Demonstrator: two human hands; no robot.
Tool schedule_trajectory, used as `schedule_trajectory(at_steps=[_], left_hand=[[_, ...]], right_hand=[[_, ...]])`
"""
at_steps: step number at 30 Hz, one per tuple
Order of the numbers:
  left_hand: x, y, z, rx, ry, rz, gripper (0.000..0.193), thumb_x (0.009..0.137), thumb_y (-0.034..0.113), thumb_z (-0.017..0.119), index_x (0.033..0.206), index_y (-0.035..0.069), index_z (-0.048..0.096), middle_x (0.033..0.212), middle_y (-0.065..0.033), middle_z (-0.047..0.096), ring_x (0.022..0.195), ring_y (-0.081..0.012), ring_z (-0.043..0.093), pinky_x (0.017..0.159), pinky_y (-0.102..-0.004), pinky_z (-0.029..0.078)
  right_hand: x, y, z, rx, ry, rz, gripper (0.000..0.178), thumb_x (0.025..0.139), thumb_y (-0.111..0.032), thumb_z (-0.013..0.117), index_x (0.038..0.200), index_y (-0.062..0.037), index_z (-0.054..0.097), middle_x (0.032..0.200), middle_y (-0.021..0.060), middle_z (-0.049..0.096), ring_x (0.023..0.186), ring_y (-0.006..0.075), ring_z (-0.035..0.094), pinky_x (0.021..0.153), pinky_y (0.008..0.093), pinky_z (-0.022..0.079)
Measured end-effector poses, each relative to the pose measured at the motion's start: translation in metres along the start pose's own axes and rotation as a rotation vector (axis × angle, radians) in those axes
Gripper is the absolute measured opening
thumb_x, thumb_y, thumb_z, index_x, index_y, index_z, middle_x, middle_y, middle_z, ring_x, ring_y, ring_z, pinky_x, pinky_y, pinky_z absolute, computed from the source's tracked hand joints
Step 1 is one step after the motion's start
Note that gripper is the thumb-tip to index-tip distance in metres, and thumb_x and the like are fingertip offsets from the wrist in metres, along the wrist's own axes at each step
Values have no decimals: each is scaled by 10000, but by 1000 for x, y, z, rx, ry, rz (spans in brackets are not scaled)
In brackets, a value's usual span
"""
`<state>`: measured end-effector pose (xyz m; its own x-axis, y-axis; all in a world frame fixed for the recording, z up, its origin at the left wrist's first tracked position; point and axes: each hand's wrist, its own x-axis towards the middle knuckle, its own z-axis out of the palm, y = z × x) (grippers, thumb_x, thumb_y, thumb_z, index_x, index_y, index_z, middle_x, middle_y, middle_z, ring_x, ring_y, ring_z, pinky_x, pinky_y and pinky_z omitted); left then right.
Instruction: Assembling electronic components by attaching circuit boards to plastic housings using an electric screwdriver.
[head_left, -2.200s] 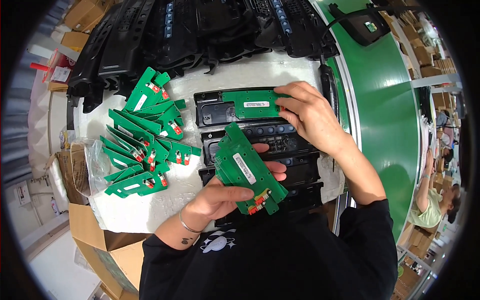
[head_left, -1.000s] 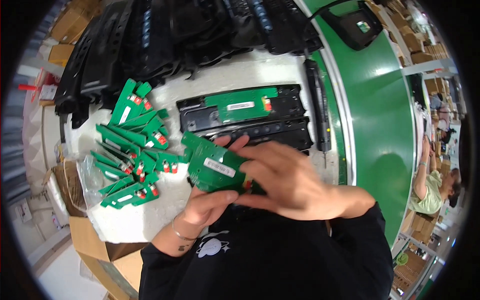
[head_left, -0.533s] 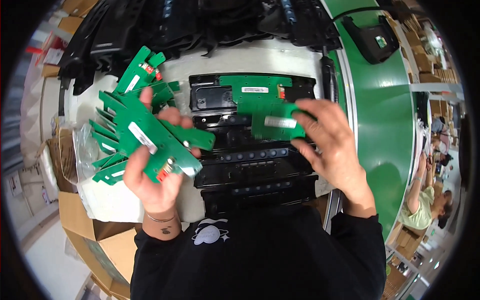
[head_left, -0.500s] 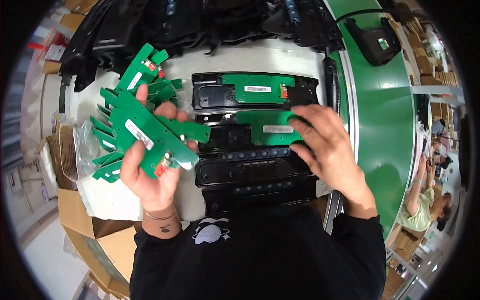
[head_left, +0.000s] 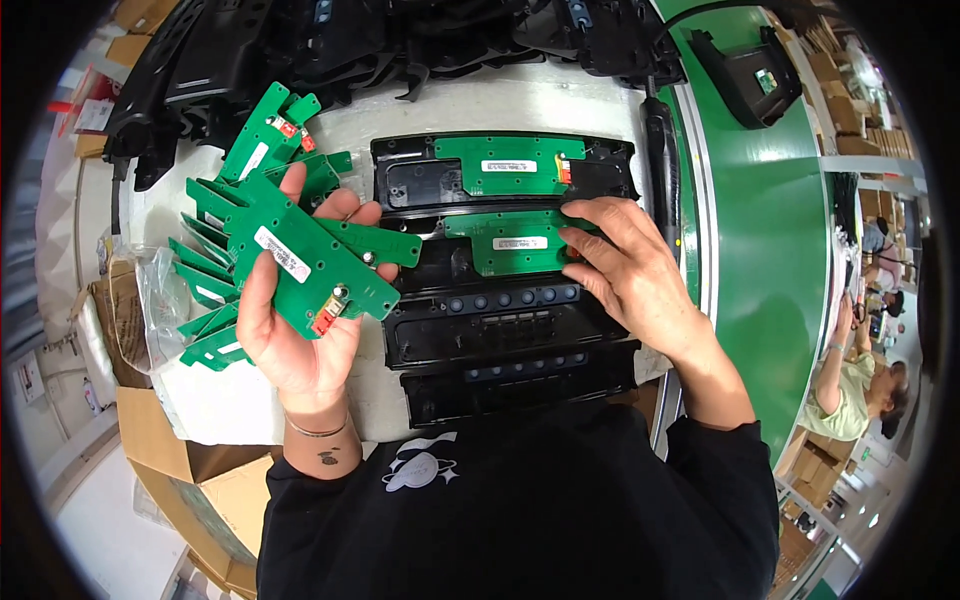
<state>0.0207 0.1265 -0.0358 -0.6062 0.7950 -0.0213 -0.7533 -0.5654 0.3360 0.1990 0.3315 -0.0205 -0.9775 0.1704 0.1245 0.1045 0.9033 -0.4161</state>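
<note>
Boards [head_left: 510, 167] on two of four housings [head_left: 425, 338]

board pile [head_left: 205, 280] left of housing row [head_left: 510, 340] | board [head_left: 480, 182] in farthest housing [head_left: 604, 182] | cover stack [head_left: 400, 45] behind row | screwdriver [head_left: 660, 160] right

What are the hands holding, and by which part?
Left hand: green circuit boards, thumb on the face, fingers behind. Right hand: another board, by its right end.

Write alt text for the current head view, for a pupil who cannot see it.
A person's right hand grips the right end of a flat green circuit board over the second of four long black plastic housings; the topmost housing bears another board. The left hand holds more green boards near a pile on a white work surface.
</note>
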Motion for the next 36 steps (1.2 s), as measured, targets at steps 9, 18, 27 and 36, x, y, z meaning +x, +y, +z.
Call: schedule_trajectory(at_steps=[9, 18, 27, 36], left_hand=[[1, -2, -4, -47, -37, -60, 581, 901, 259, 354, 1376, 63, 83, 1281, -258, 341, 1200, -417, 343, 869, -580, 415], [-4, -13, 6, 90, 20, -116, 593, 849, 237, 423, 1347, 48, 162, 1270, -272, 346, 1184, -391, 369, 913, -528, 397], [-7, -51, 13, 355, -41, -198, 689, 758, 150, 543, 1331, 34, 178, 1353, -217, 278, 1245, -299, 304, 1036, -418, 221], [-6, -34, 8, 169, -34, -16, 837, 789, 604, 432, 1353, 47, 161, 1360, -232, 229, 1238, -348, 294, 1004, -497, 247]], right_hand=[[-8, 14, 7, -17, 47, -75, 240, 668, -14, 618, 903, 32, 609, 955, 98, 572, 886, 237, 540, 812, 338, 432], [4, -11, 3, 59, 182, -76, 248, 656, -46, 661, 883, 36, 605, 978, 119, 563, 895, 271, 541, 788, 358, 448], [22, -71, 16, 282, 170, 40, 486, 595, -169, 767, 999, -20, 542, 1050, 130, 538, 908, 299, 557, 738, 358, 482], [3, -53, -17, 397, 286, 130, 402, 606, -29, 716, 982, 16, 581, 1090, 149, 552, 972, 282, 547, 809, 350, 457]])
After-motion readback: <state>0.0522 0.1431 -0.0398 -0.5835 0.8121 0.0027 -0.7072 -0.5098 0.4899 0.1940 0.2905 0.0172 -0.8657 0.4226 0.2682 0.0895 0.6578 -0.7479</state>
